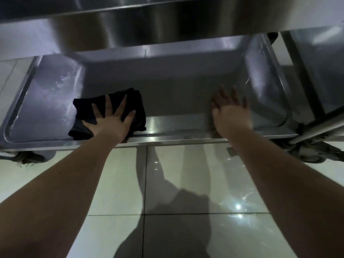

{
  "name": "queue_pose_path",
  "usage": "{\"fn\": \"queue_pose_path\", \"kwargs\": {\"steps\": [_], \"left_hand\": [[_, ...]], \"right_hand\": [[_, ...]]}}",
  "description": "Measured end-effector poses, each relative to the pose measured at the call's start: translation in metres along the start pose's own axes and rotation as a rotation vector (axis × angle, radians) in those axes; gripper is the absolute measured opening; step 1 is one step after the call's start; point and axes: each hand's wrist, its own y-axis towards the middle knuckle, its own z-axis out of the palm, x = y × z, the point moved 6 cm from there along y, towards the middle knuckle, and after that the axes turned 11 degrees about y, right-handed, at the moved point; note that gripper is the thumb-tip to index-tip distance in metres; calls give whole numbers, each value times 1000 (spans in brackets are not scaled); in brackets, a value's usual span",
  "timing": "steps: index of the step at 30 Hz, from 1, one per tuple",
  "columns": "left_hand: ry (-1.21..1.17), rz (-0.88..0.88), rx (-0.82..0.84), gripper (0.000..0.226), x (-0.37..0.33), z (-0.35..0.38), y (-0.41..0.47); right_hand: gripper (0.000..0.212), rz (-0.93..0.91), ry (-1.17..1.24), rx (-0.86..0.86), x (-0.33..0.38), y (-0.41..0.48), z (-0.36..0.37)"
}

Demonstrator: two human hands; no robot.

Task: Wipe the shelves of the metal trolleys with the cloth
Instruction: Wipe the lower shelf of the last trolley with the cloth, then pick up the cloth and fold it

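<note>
The left hand (109, 121) lies flat on the cloth (109, 112), palm down and fingers spread wide, pressing it against the bottom shelf (46, 108) of the metal trolley (167, 43) rather than gripping it. The cloth sits under and around that hand, just inside the shelf's near edge and left of its middle; its folds stick out past the fingertips toward the back and past the thumb on the left. It is black (or very dark), bunched into a rough folded pad with soft, uneven edges. The right hand (230, 112) is released, fingers loosely spread and holding nothing, over the near edge of the same shelf toward its right end, well apart from the cloth; whether it touches the metal cannot be told. The shelf is a shallow steel tray with a raised rim and rounded corners, streaked with faint smears. A higher shelf (130, 21) overhangs it, and glossy floor tiles (176, 183) spread below the forearms
</note>
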Motion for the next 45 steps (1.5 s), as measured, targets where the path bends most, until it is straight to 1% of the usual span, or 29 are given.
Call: {"fn": "queue_pose_path", "kwargs": {"steps": [2, 4, 6, 8, 11, 14, 17, 19, 22, 24, 25, 27, 28, 29, 30, 32, 33, 34, 36, 38, 39, 40, 42, 45], "left_hand": [[8, 0, -10, 60, -2, 0, -2], [2, -8, -13, 61, -4, -1, -4], [-4, -20, -12, 61, -12, -2, -8], [-2, 14, -17, 61, -33, -5, -18], [6, 137, -48, 60, -94, -9, -40], [-29, 229, -35, 60, -173, -12, -64], [-45, 281, -9, 61, -232, -18, -84], [-48, 291, 18, 61, -251, -19, -90], [-111, 297, 81, 63, -252, -24, -93], [-214, 313, 64, 65, -238, -35, -92], [-244, 333, 5, 63, -227, -43, -91], [-249, 404, -241, 49, -202, -63, -84], [-228, 446, -351, 40, -189, -71, -79], [-208, 485, -414, 33, -179, -75, -71], [-192, 521, -435, 30, -172, -77, -61], [-115, 557, -426, 32, -168, -75, -41], [-75, 550, -418, 35, -169, -73, -32], [-49, 541, -399, 39, -171, -69, -25], [-18, 545, -321, 48, -177, -56, -15], [4, 550, -276, 48, -181, -48, -11], [12, 550, -298, 45, -181, -49, -11], [21, 545, -339, 39, -180, -52, -13], [21, 511, -383, 31, -176, -61, -18], [47, 474, -403, 27, -171, -77, -27]], "right_hand": [[51, 49, 49, 23, -46, 4, -17], [52, 57, 99, 78, -73, 0, -19], [52, 35, 62, 51, -78, -1, -15], [54, 30, 22, 11, -74, -2, -13], [55, 18, 0, -10, -71, -5, -14], [54, 8, 21, -11, -70, -6, -13], [53, 20, 139, -47, -73, -4, -17], [53, 40, 246, -87, -78, -4, -21], [50, 36, 286, -112, -75, -4, -22], [49, 46, 351, -133, -73, -6, -24], [47, 74, 414, -155, -73, -8, -27], [42, 123, 563, -248, -74, -10, -37], [40, 118, 607, -294, -70, -9, -42], [37, 80, 610, -319, -62, -5, -47], [39, 16, 569, -297, -50, 1, -49], [49, -112, 388, -194, -24, 14, -47], [44, -121, 327, -141, -15, 21, -44], [40, -124, 296, -118, -9, 27, -41], [43, -120, 226, -97, -3, 38, -36], [47, -79, 135, -8, -7, 45, -23], [48, -56, 114, 17, -10, 46, -17], [47, -52, 107, 8, -12, 46, -13], [44, -76, 157, -79, -8, 41, -15], [37, -85, 207, -156, 0, 30, -29]]}}
